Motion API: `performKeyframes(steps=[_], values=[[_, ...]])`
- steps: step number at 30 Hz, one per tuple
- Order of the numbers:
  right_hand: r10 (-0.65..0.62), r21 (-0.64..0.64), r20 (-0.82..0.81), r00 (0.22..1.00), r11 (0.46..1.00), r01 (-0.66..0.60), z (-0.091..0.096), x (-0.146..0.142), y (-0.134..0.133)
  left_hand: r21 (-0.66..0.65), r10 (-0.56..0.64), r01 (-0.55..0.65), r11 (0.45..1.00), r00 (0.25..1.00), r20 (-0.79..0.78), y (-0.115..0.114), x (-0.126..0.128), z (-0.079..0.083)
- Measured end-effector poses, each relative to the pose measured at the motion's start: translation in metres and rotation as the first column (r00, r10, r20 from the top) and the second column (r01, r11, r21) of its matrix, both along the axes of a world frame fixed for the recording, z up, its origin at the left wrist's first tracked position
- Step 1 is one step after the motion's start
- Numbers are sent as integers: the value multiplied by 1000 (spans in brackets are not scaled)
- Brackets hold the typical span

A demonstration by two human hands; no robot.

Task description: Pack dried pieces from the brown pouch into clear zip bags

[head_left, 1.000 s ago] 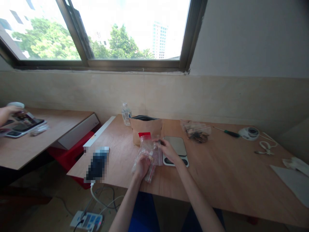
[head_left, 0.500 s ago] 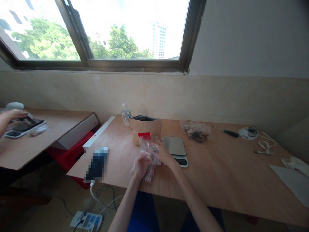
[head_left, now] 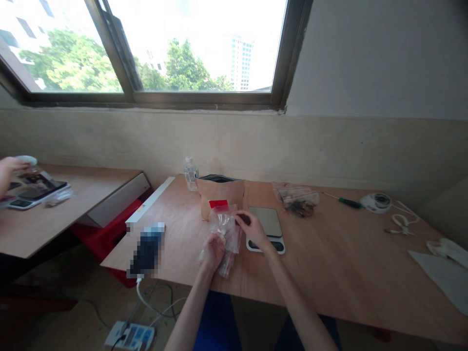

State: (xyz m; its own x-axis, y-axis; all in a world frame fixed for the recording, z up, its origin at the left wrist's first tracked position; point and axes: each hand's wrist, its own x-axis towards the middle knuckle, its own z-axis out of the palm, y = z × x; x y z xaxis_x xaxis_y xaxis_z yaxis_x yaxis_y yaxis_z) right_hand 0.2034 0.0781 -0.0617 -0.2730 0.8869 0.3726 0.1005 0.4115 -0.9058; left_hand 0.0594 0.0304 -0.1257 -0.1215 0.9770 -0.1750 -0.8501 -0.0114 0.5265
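Clear plastic bag [head_left: 224,226], held over the near side of the desk [head_left: 340,263]; clock directions are read from the bag, with twelve toward the wall [head_left: 252,151]. Left to right: between nine and ten o'clock, well apart at a second desk [head_left: 102,183], a co-worker's hand [head_left: 10,169]. Between eight and nine, a pixelated dark object [head_left: 146,248]. At seven, touching the bag, the left hand [head_left: 213,249], its fingers curled closed about the lower part. Near eleven, a bottle [head_left: 190,174]; at twelve, just behind the bag, an upright brown pouch [head_left: 204,202]. At six, further plastic with a red seal line [head_left: 227,265].

Toward three, the right hand [head_left: 255,229], thumb and fingers drawn together at the bag's upper right edge; whether they pinch the film cannot be told. Half a second earlier this hand lay blurred across the bag; it now stands to the right, leaving the face smoother and exposed. This suggests that the bag is being straightened. Beyond the hand, the scale [head_left: 268,222]; near two, a bag of brown pieces [head_left: 298,201].
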Motion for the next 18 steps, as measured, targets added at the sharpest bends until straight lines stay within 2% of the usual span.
performKeyframes(steps=[2,4,6,8,11,13,18], values=[[8,-95,-115,993,995,-19,13,6,3,-5,2,-3,1000,1000,-17,0,0,1],[-8,-120,-208,978,993,-18,31,9,10,-10,10,-10,1000,999,-34,0,0,1],[-28,-47,-252,967,999,17,54,7,20,-13,18,-18,1000,999,-51,1,0,0],[-30,97,-228,973,994,53,79,-3,33,-11,24,-25,1000,998,-63,1,0,-1],[-39,348,-85,996,935,67,109,-26,54,-3,19,-19,1000,997,-73,1,1,-1],[-32,452,57,998,892,3,118,-41,65,0,5,-5,1000,997,-78,1,1,1],[-10,493,336,942,854,-166,115,-57,73,10,-31,32,999,997,-74,-1,1,1]])
